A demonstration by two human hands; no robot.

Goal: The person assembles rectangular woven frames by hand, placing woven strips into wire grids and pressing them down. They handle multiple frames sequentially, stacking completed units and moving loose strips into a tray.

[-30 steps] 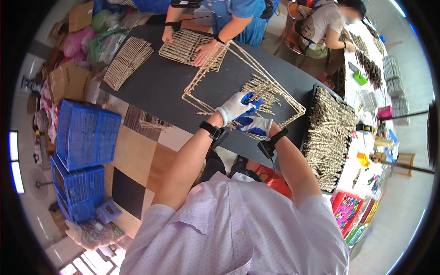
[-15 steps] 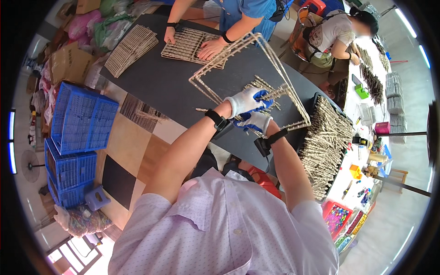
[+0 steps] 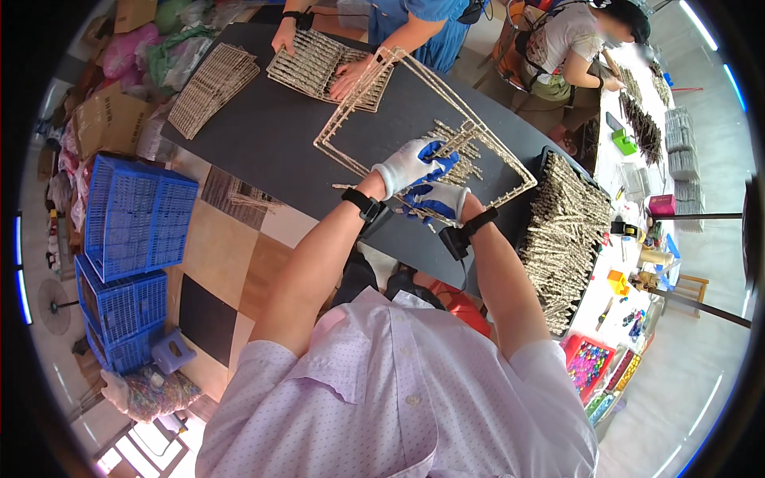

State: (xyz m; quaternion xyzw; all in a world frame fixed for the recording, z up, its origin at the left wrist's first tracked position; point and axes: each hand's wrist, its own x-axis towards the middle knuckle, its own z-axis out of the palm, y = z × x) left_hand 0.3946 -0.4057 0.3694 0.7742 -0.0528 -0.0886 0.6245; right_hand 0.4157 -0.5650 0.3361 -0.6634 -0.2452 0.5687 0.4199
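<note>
Both my hands wear white gloves with blue palms. My left hand point(image 3: 416, 166) is closed around a beige, notched stick-like bar of a large rectangular frame point(image 3: 351, 103), which is tilted above the dark table. Close beside it, my right hand point(image 3: 435, 201) has its fingers curled at the near side of the frame; the exact grip is partly hidden. Short beige sticks point(image 3: 470, 166) lie in a loose heap on the table, seen through the frame. To the right, a black crate point(image 3: 547, 156) is heaped with many similar sticks point(image 3: 567, 239).
Across the dark table point(image 3: 263, 103), a co-worker's hands rest on a slatted panel point(image 3: 319, 64). More panels point(image 3: 211, 89) are stacked at the far left. Blue crates point(image 3: 139, 215) stand left on the floor. Another person point(image 3: 562, 56) works at a white table on the right.
My hands and the frame have shifted slightly left in view. The co-worker's panel now has its left part tilted up.
</note>
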